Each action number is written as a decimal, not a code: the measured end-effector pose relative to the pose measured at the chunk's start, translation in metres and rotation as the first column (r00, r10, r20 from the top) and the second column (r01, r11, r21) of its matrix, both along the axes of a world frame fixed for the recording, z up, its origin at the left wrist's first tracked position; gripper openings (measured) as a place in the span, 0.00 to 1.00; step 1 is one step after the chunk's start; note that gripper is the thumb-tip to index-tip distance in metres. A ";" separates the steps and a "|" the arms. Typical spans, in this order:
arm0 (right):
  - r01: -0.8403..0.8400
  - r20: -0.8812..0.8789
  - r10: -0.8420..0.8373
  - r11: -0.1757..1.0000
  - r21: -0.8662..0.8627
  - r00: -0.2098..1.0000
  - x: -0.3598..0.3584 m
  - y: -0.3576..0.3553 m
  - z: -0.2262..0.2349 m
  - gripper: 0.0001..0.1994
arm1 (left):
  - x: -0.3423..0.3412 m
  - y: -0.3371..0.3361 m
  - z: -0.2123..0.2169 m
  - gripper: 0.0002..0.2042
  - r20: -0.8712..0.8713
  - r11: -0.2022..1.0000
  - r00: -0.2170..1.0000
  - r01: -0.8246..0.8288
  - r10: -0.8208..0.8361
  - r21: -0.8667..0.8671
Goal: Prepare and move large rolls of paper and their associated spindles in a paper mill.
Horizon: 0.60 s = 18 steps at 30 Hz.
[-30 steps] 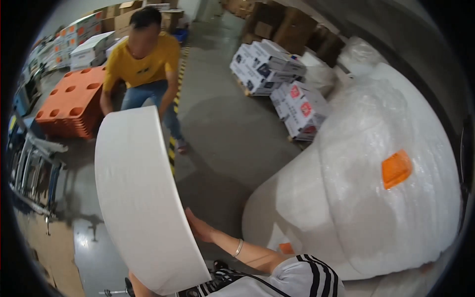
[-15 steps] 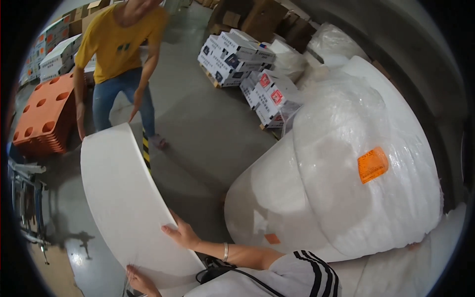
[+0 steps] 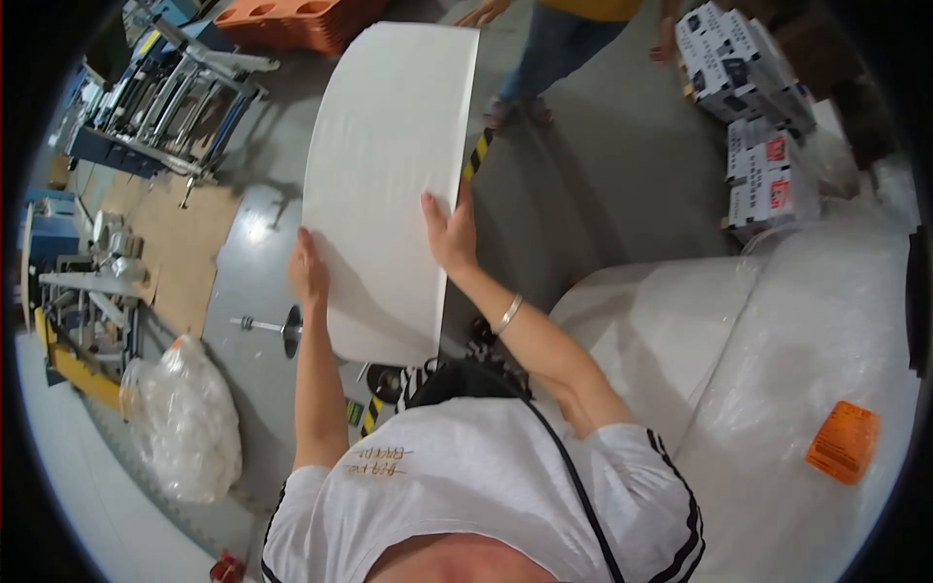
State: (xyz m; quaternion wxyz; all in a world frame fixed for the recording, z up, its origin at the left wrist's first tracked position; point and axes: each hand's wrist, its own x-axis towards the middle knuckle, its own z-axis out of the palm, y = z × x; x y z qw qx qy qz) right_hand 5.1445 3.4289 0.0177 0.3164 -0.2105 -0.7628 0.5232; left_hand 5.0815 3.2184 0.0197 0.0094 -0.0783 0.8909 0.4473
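A long white panel (image 3: 384, 165) with a slightly raised edge stretches away in front of me between my two hands. My left hand (image 3: 308, 267) grips its left edge, fingers pressed together along the side. On the right edge, my right hand (image 3: 452, 228) has its thumb on the top face, and the fingers wrap the side, partly hidden. Beyond the panel's far edge stands a person in jeans (image 3: 573, 39). One hand (image 3: 483, 13) of that person is near the far right corner; whether it touches cannot be told. Their other hand (image 3: 666, 41) hangs free.
Big plastic-wrapped white rolls (image 3: 661, 321) crowd the right side. Stacked white boxes (image 3: 743, 68) stand at far right. Left are a metal machine frame (image 3: 180, 107), cardboard (image 3: 185, 253) on the floor and a clear plastic bag (image 3: 185, 423). Orange plastic pallets (image 3: 292, 21) lie at the back.
My view has tilted down and turned. Both hands still hold the panel, now pointing nearly straight ahead. The other person's hand on its far left corner has come away from there.
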 end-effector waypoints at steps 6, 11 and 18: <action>-0.042 0.115 0.046 0.998 -0.039 0.992 0.012 0.000 0.007 0.32 | 0.011 0.008 0.003 0.31 -0.080 0.980 0.997 -0.024 0.009 -0.197; -0.098 0.065 0.104 0.991 -0.091 0.992 0.021 -0.002 0.003 0.31 | 0.016 -0.002 -0.010 0.34 -0.077 0.979 0.996 -0.066 0.052 -0.191; -0.187 -0.109 0.165 0.952 -0.243 0.980 0.033 -0.001 0.019 0.27 | 0.030 -0.011 -0.018 0.33 0.087 0.992 0.996 0.007 0.004 -0.123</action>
